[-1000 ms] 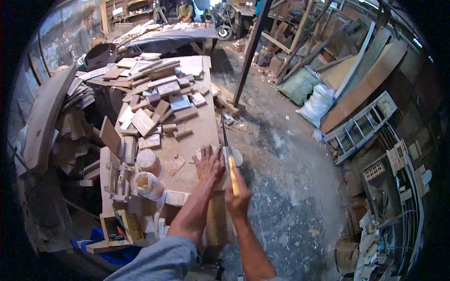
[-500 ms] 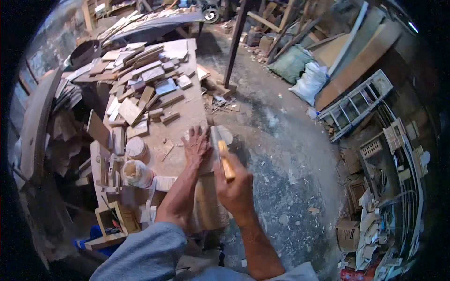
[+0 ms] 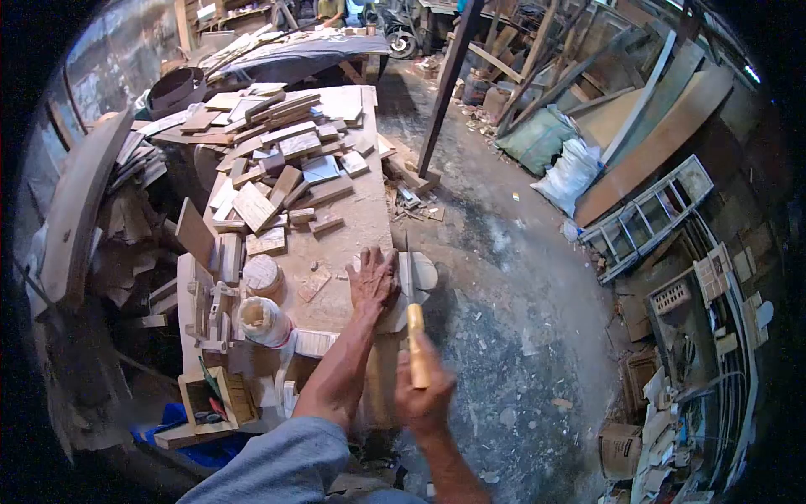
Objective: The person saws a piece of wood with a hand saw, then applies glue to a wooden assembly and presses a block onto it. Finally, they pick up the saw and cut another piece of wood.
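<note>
My left hand (image 3: 373, 284) lies flat near the right edge of the workbench (image 3: 369, 206), fingers spread, pressing down beside a pale board (image 3: 423, 270) whose rounded end juts past the edge. In my right hand (image 3: 424, 388) is a yellow-handled tool (image 3: 416, 340) with a long, narrow grey blade pointing away from me. The blade lies across the pale board, just right of my left hand. Motion blurs my right fingers, which are wrapped round the lower handle. Left of my left forearm stand an open tub (image 3: 264, 322) and a round lidded container (image 3: 262, 274).
Wood offcuts (image 3: 277, 176) pile up on the far half of the bench. A small wooden box (image 3: 217, 399) with tools sits at lower left. Beyond the bench's right side rises a dark post (image 3: 447, 101). Sacks (image 3: 568, 175) and a ladder (image 3: 646, 214) stand farther right.
My right hand has drawn the tool back toward me, and more of the handle shows. The left hand stays flat at the bench edge. The whole view has shifted slightly.
</note>
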